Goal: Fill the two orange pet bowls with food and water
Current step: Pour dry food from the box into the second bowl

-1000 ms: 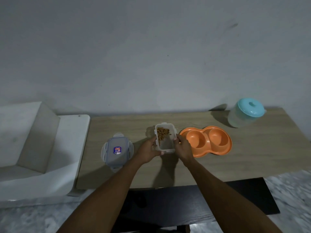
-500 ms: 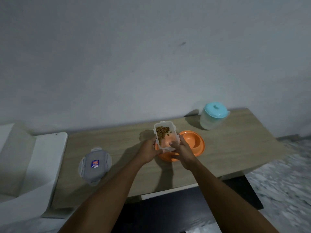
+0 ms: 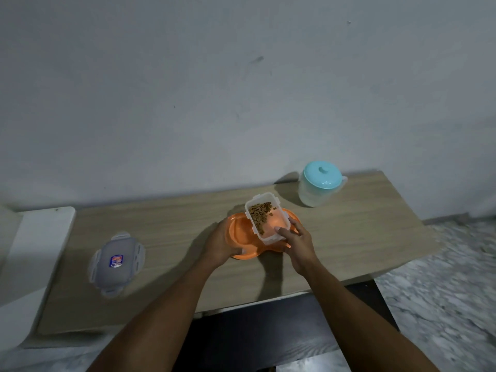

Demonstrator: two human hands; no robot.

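An orange double pet bowl [image 3: 241,232] lies on the wooden table [image 3: 174,232]. My right hand [image 3: 295,241] holds a clear plastic container [image 3: 268,218] of brown kibble above the bowl's right half, tilted toward the left. My left hand [image 3: 218,242] grips the bowl's left rim. The left bowl looks empty; the right bowl is mostly hidden under the container. A clear water jug with a turquoise lid [image 3: 319,183] stands at the back right of the table.
The container's grey lid with a sticker [image 3: 118,261] lies on the table's left part. A white piece of furniture [image 3: 32,251] adjoins the table on the left. A dark surface [image 3: 268,331] sits below the front edge, marble floor [image 3: 442,291] to the right.
The kibble container moved right, from in front of the bowls to over them. My left hand let go of the container and took hold of the bowl's left rim.
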